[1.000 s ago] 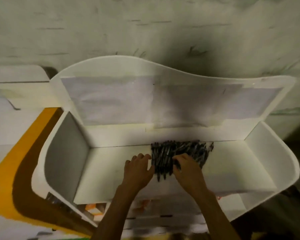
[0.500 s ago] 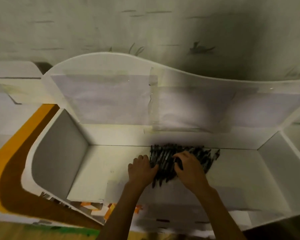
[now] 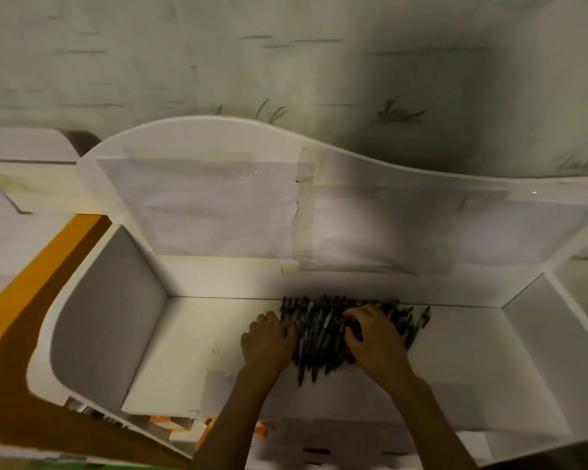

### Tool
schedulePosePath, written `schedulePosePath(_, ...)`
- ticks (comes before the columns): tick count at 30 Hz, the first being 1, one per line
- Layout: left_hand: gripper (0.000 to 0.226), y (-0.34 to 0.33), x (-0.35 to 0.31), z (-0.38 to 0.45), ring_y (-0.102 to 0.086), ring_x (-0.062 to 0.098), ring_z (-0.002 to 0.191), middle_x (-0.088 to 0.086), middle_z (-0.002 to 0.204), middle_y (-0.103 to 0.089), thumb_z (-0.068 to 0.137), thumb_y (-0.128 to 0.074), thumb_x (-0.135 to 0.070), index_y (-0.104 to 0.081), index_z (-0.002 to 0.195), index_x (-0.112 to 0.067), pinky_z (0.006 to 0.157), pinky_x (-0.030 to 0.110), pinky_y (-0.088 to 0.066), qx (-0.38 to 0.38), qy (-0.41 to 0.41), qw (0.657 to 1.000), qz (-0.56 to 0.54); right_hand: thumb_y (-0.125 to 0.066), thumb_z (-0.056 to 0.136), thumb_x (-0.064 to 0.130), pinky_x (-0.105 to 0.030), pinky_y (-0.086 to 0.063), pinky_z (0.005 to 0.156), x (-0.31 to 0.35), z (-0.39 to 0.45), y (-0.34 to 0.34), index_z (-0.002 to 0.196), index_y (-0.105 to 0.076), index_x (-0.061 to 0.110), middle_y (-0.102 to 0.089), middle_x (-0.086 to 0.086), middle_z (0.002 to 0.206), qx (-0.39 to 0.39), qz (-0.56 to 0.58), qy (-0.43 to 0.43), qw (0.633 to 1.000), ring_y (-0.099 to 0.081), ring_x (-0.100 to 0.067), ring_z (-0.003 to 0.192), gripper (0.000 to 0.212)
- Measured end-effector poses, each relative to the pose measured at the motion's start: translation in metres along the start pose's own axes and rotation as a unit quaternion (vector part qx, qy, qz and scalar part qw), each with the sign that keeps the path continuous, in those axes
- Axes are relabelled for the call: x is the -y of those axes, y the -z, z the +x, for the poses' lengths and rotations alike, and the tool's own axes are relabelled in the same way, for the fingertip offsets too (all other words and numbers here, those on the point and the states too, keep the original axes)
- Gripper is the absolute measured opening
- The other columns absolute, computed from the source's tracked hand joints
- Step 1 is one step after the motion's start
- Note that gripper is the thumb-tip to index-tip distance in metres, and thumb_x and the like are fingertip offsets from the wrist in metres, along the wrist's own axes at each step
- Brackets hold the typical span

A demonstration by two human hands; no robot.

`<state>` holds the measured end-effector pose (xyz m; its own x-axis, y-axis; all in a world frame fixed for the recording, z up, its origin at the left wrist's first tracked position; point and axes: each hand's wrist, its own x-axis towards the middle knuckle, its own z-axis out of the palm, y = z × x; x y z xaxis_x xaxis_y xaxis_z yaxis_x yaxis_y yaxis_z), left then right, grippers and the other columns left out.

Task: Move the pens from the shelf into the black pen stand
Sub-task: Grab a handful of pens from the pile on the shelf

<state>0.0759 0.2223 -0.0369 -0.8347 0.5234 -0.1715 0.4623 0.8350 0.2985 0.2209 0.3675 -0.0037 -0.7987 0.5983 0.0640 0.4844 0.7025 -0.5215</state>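
Resting place: pens (image 3: 323, 334) lie heaped on the white shelf (image 3: 170, 351), against its back wall.
Left hand (image 3: 267, 344): flat at the heap's left edge, fingers relaxed, holding nothing.
Right hand (image 3: 375, 340): fingers curled over the heap (grip on any single pen cannot be told).
Stand: not seen.
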Motion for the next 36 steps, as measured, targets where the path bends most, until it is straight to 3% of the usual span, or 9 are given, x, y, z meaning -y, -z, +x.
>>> schedulePosePath(5, 0.053, -0.003, 0.004, 0.003, -0.057, 0.024, 0.107, 0.007, 0.117, -0.057, 0.097, -0.038, -0.058, -0.05, 0.12, -0.012, 0.086, 0.038, -0.049, 0.002, 0.002, 1.0, 0.009, -0.055, 0.098, 0.025, -0.03, -0.044, 0.099, 0.006, 0.005, -0.003, 0.129, -0.058, 0.02, -0.055, 0.002, 0.126, 0.004, 0.002, 0.001, 1.0, -0.052, -0.018, 0.117, 0.032)
schedulePosePath(11, 0.035, -0.003, 0.006, 0.006, -0.06, 0.02, 0.097, 0.004, 0.11, -0.06, 0.094, -0.05, -0.042, -0.054, 0.111, -0.012, 0.081, 0.032, -0.05, 0.019, 0.023, 1.0, -0.005, -0.055, 0.097, 0.024, -0.028, -0.044, 0.097, 0.011, 0.007, -0.003, 0.127, -0.06, 0.02, -0.056, 0.002, 0.124, -0.002, 0.008, -0.002, 1.0, -0.052, -0.017, 0.114, 0.03)
schedulePosePath(17, 0.03, -0.001, 0.008, 0.011, -0.062, 0.02, 0.095, 0.004, 0.108, -0.062, 0.097, -0.048, -0.036, -0.057, 0.109, -0.01, 0.077, 0.028, -0.047, 0.013, 0.013, 1.0, -0.008, -0.055, 0.098, 0.025, -0.025, -0.041, 0.097, 0.012, 0.008, -0.003, 0.128, -0.058, 0.022, -0.054, 0.003, 0.126, 0.003, 0.006, -0.007, 1.0, -0.051, -0.015, 0.115, 0.031)
schedulePosePath(20, 0.029, -0.002, 0.011, 0.016, -0.064, 0.027, 0.095, 0.011, 0.11, -0.064, 0.1, -0.044, -0.024, -0.05, 0.119, -0.003, 0.078, 0.033, -0.05, 0.015, 0.024, 0.998, -0.056, -0.055, 0.098, 0.024, -0.024, -0.04, 0.097, 0.012, 0.009, -0.003, 0.128, -0.058, 0.021, -0.054, 0.003, 0.127, 0.002, 0.009, -0.009, 1.0, -0.052, -0.015, 0.115, 0.031)
schedulePosePath(23, 0.022, 0.0, 0.009, 0.019, -0.059, 0.028, 0.084, 0.016, 0.106, -0.063, 0.096, -0.045, -0.013, -0.047, 0.114, -0.001, 0.071, 0.032, -0.047, 0.053, 0.031, 0.986, -0.153, -0.055, 0.098, 0.024, -0.026, -0.042, 0.097, 0.011, 0.01, -0.003, 0.128, -0.058, 0.021, -0.055, 0.002, 0.127, 0.002, 0.01, -0.01, 1.0, -0.053, -0.016, 0.114, 0.031)
schedulePosePath(25, 0.02, 0.001, 0.005, 0.015, -0.057, 0.024, 0.083, 0.01, 0.1, -0.061, 0.096, -0.05, -0.025, -0.049, 0.106, -0.008, 0.069, 0.029, -0.044, 0.061, 0.038, 0.98, -0.187, -0.054, 0.098, 0.025, -0.028, -0.044, 0.098, 0.012, 0.01, -0.004, 0.128, -0.058, 0.022, -0.055, 0.002, 0.127, 0.0, 0.006, -0.007, 1.0, -0.053, -0.016, 0.114, 0.031)
schedulePosePath(28, 0.036, -0.005, 0.0, 0.01, -0.058, 0.019, 0.082, 0.002, 0.094, -0.06, 0.092, -0.055, -0.048, -0.053, 0.102, -0.013, 0.066, 0.027, -0.045, 0.066, 0.047, 0.977, -0.198, -0.054, 0.098, 0.025, -0.027, -0.043, 0.1, 0.014, 0.012, -0.004, 0.128, -0.058, 0.022, -0.055, 0.002, 0.128, -0.004, -0.003, -0.004, 1.0, -0.053, -0.016, 0.116, 0.031)
schedulePosePath(36, 0.041, -0.006, -0.001, 0.008, -0.061, 0.019, 0.083, 0.003, 0.1, -0.064, 0.083, -0.063, -0.051, -0.059, 0.105, -0.016, 0.067, 0.027, -0.049, 0.037, 0.044, 0.993, -0.103, -0.055, 0.098, 0.025, -0.025, -0.042, 0.096, 0.012, 0.015, -0.004, 0.127, -0.059, 0.022, -0.056, 0.002, 0.125, -0.007, -0.005, -0.002, 1.0, -0.053, -0.016, 0.114, 0.03)
